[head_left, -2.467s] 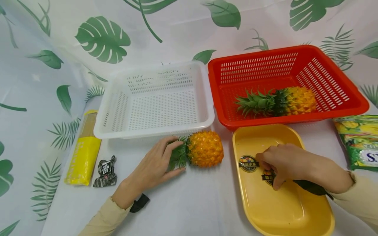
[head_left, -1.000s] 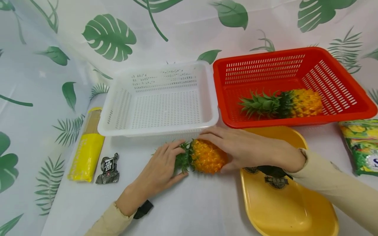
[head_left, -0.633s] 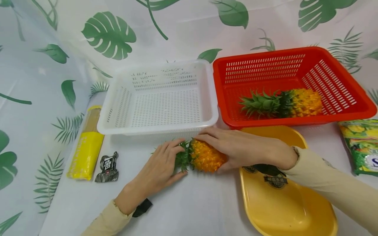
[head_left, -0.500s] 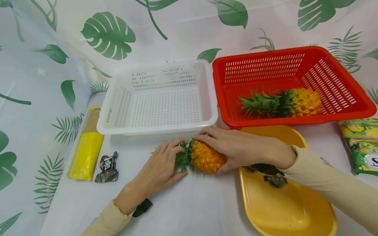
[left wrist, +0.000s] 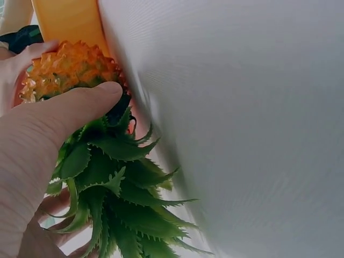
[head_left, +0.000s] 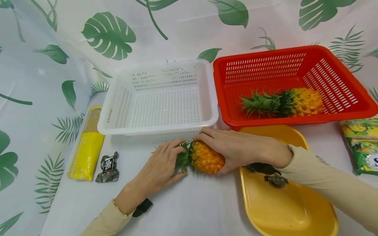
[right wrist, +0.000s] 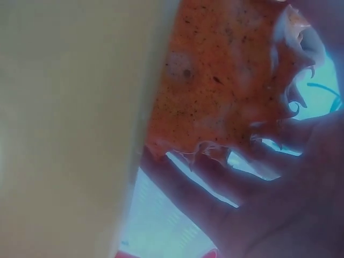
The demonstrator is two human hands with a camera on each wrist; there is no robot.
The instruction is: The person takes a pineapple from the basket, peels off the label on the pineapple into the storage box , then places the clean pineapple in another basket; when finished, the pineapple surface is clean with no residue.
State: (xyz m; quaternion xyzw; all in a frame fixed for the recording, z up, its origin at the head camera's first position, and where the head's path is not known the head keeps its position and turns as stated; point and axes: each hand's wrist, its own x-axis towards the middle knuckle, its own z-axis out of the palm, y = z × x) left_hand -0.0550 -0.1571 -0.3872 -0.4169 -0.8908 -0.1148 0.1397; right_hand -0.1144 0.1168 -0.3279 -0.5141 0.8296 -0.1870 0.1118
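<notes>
A small orange pineapple point(head_left: 206, 159) lies on its side on the white tabletop, its green crown pointing left. My left hand point(head_left: 159, 167) holds it by the crown, thumb on the near side and fingers on the far side. In the left wrist view the thumb lies along the neck, where the spiky leaves point(left wrist: 134, 199) meet the fruit. My right hand point(head_left: 236, 147) grips the round body from the right, fingers over the far side and thumb at the near edge. The right wrist view shows the orange flesh-side point(right wrist: 215, 80) close up against the fingers.
Behind stand a white basket point(head_left: 165, 108) and a red basket point(head_left: 230, 95) holding another pineapple point(head_left: 304, 102). A yellow basin point(head_left: 277, 209) sits under the right forearm. Left are a yellow packet point(head_left: 85, 154) and a small black packet point(head_left: 108, 168); a green packet point(head_left: 364, 147) lies right.
My right hand has moved left from over the yellow basin onto the pineapple's body. My left hand keeps its place at the crown. Over the last second both hands have hardly moved.
</notes>
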